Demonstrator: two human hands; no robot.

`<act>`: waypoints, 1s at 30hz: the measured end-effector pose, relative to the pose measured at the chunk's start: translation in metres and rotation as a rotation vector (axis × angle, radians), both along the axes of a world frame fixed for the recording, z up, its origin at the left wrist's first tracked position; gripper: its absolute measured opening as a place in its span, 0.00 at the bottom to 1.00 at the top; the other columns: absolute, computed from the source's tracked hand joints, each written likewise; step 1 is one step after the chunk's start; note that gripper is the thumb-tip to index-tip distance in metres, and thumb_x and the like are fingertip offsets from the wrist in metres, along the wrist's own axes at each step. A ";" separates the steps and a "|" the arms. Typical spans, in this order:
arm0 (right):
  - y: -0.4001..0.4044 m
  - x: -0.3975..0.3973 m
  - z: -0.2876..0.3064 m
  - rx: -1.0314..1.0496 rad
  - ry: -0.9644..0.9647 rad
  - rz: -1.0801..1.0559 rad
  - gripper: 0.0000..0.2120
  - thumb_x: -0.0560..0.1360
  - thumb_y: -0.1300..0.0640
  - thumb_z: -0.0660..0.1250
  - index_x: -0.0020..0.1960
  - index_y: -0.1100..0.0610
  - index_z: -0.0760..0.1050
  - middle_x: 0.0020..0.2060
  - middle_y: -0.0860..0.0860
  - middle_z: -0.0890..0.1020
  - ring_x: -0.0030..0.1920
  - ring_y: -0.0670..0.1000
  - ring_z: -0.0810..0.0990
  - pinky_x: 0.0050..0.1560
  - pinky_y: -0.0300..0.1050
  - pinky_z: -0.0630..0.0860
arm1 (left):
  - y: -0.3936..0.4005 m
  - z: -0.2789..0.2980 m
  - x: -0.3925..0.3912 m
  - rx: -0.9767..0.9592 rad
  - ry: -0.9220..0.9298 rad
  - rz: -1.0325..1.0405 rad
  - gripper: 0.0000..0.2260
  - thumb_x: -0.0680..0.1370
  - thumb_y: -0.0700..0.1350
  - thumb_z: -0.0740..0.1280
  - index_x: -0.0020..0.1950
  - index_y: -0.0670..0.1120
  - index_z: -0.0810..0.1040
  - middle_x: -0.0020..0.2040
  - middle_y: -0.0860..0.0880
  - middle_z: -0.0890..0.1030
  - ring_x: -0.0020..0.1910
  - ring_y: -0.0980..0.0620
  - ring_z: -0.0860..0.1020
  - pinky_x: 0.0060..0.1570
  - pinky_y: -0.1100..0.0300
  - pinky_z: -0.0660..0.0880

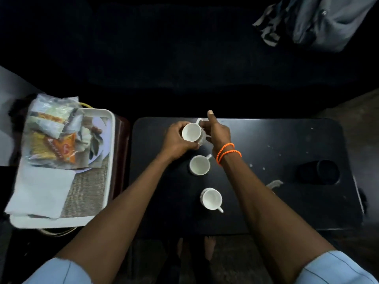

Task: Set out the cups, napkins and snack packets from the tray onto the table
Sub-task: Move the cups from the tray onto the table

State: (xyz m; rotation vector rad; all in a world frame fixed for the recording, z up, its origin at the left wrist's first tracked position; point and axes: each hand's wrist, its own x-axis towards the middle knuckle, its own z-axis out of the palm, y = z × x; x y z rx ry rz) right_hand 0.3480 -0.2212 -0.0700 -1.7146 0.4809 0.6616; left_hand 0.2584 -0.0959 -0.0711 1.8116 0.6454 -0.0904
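Both hands meet over the far middle of the black table (266,140). My left hand (176,138) wraps a white cup (191,132), tilted so its mouth faces me. My right hand (217,130), with orange beads at the wrist, pinches a handle of what looks like a second cup stacked under the first, forefinger pointing away. Two more white cups stand upright on the table: one (199,165) just below the hands, one (212,198) nearer me. On the left, the white tray (110,160) holds snack packets (53,144) and white napkins (43,189).
A plate (101,128) lies under the packets on the tray. A dark round cup recess (320,172) sits at the table's right side, with a small pale scrap (274,183) near it. A grey bag (320,21) rests at the far right. My bare feet (196,249) show below the table.
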 end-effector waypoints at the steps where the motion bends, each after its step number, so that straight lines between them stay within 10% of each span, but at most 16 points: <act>1: -0.019 0.005 0.000 -0.022 -0.010 -0.017 0.26 0.68 0.30 0.65 0.38 0.52 0.87 0.38 0.49 0.88 0.46 0.52 0.86 0.54 0.52 0.81 | -0.019 -0.003 0.009 0.073 -0.010 -0.034 0.28 0.60 0.45 0.84 0.59 0.50 0.82 0.55 0.51 0.84 0.52 0.54 0.81 0.52 0.60 0.77; 10: -0.167 0.014 -0.032 -0.049 0.131 -0.196 0.32 0.75 0.33 0.62 0.50 0.62 0.85 0.41 0.51 0.87 0.39 0.50 0.83 0.39 0.44 0.73 | -0.171 -0.038 0.043 0.361 0.003 -0.442 0.26 0.67 0.53 0.80 0.58 0.47 0.75 0.59 0.47 0.77 0.55 0.43 0.79 0.45 0.57 0.68; 18: -0.193 0.002 -0.055 -0.013 0.212 -0.228 0.28 0.74 0.34 0.65 0.46 0.60 0.85 0.47 0.56 0.88 0.51 0.58 0.86 0.58 0.57 0.81 | -0.195 -0.053 0.031 0.429 0.060 -0.526 0.26 0.70 0.46 0.78 0.64 0.44 0.74 0.63 0.44 0.76 0.61 0.42 0.77 0.54 0.51 0.74; 25: -0.214 -0.029 -0.037 -0.390 -0.183 -0.004 0.11 0.72 0.43 0.71 0.38 0.49 0.82 0.33 0.42 0.84 0.34 0.35 0.78 0.45 0.41 0.78 | -0.194 -0.032 -0.001 0.450 0.032 -0.378 0.28 0.69 0.45 0.78 0.67 0.45 0.75 0.62 0.45 0.76 0.63 0.43 0.75 0.59 0.47 0.75; 30: -0.235 -0.075 -0.031 -0.568 -0.384 0.234 0.13 0.68 0.52 0.76 0.52 0.55 0.83 0.49 0.51 0.86 0.52 0.51 0.83 0.55 0.43 0.75 | -0.189 -0.025 -0.064 0.603 0.020 -0.155 0.25 0.68 0.47 0.78 0.64 0.47 0.79 0.60 0.47 0.77 0.63 0.44 0.77 0.62 0.47 0.73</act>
